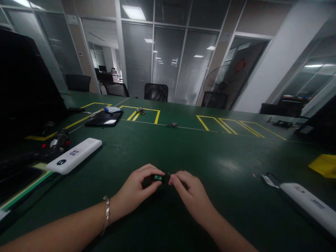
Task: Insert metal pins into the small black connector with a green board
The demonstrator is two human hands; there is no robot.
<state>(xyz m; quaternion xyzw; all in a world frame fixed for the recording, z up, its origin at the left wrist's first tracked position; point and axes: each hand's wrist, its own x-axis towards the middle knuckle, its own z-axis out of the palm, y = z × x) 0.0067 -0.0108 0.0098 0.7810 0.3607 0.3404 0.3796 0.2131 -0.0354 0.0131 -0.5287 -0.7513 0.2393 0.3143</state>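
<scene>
Between the thumb and fingers of my left hand (pixel 143 182) is a small black device with a lit green display (pixel 158 177). Its exact kind is too small to make out. My right hand (pixel 190 187) pinches at the device's right side, where a short dark piece (pixel 167 177) shows between the two hands. Whether that piece is joined to the device I cannot tell. Both hands are just above the green table (pixel 168 147), and a silver bracelet (pixel 106 213) circles my left wrist.
White power banks lie at left (pixel 76 155) and right (pixel 309 199), the right one with a cable. Farther back are a black tablet (pixel 98 118), small metal parts (pixel 141 111) and a dark small object (pixel 173 124). A yellow object (pixel 324 166) sits at the right edge.
</scene>
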